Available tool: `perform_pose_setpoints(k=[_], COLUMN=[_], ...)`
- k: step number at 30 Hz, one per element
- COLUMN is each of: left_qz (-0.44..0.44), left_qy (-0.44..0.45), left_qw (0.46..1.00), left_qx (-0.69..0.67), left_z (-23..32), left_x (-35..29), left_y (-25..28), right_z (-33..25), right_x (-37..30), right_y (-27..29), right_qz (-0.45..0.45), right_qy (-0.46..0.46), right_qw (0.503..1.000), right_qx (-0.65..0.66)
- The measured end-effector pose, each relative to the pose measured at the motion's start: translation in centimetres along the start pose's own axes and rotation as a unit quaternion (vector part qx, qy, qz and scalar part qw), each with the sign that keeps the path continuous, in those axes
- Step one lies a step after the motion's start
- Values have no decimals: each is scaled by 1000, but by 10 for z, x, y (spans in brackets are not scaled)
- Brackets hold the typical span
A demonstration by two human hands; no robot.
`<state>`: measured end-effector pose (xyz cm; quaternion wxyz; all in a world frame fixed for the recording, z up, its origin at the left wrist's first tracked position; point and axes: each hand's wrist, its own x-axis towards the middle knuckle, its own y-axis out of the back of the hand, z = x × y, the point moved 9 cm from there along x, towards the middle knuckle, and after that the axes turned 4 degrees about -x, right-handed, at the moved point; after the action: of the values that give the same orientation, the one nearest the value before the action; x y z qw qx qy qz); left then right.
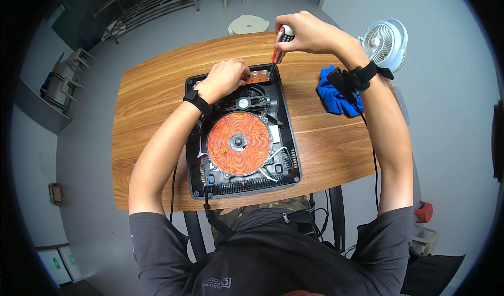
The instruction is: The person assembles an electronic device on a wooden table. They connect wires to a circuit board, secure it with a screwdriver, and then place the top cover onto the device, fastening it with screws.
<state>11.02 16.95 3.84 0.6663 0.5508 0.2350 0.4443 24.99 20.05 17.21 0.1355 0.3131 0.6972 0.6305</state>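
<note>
1. Nearest the body: a dark grey T-shirt, both forearms rising from the lower edge, a black strap on each wrist.
2. Wooden bench (152,86), rounded corners, grain running across. On it, squarely in front of the person, an opened induction cooker (239,133): black housing, top plate off, insides bare.
3. Centre of the housing: copper coil disc (239,142), round, orange, with a dark hub. Just beyond it a small cooling fan (244,103); white wires trail round the coil.
4. Far edge of the housing: a brown circuit board (258,76). Left hand (226,78) rests on it, fingers curled down onto the board's left end; whether they pinch anything, cannot tell.
5. Right hand (310,32) above the far right corner of the cooker, fingers clamped round the handle of a red-and-black screwdriver (280,45). Tool stands steeply, tip down at the board's right end.
6. Right of the cooker, on the bench: crumpled blue cloth (332,97), partly under the right wrist.
7. Beyond the bench's right corner: white desk fan (386,43). Past the far edge: pale round stool (248,24) on grey floor.
</note>
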Motion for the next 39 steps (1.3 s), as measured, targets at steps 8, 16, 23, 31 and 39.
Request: perform_pose_setpoints(k=[8,16,23,31,39], left_qz=[-1,-7,-2,-7,-2], left_qy=[5,1,1,1,-10], left_qw=[1000,1000,1000,1000,1000], left_qx=[3,2,7,0,11], left_z=[-2,-2,0,-4,3], left_x=[0,0,0,-2,1], left_y=[-2,-2,-2,-4,-2], right_z=[-2,-2,-8,-13,-9], right_x=[2,4,6,12,12], right_y=[-1,-2,-2,-6,-6], right_qz=[-3,-9,-23,-40,-19], right_qy=[4,-6,1,-54,-16], right_qw=[1000,1000,1000,995,993], right_qx=[-3,-5,-15,-73,-112])
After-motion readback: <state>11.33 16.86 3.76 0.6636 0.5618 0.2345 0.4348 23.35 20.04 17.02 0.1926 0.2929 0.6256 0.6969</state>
